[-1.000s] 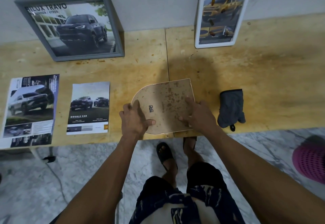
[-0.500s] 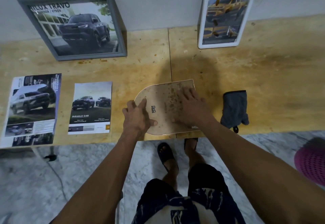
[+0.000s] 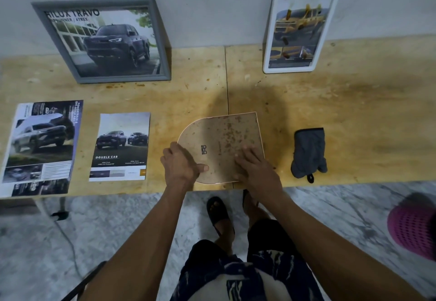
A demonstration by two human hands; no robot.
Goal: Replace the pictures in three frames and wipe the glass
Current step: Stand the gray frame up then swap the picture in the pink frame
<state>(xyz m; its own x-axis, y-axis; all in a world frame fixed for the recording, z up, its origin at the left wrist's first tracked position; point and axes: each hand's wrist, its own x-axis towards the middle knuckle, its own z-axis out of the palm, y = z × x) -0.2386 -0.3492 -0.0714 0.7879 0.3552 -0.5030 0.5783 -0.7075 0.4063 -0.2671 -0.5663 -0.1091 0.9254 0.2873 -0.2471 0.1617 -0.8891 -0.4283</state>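
The left hand [image 3: 180,163] grips the arched frame's [image 3: 221,145] curved edge — the right hand [image 3: 253,166] presses flat on its back, fingers spread.

Car-brochure wording on three prints

The grey-framed picture [image 3: 103,41] leaning on the wall reads "HILUX TRAVO" along its top, its first letter partly cut off. The small leaflet [image 3: 120,146] on the worktop reads "DOUBLE CAB". The large brochure page [image 3: 40,147] carries sideways "POWERTRAIN &"; the finer print is too small to read.
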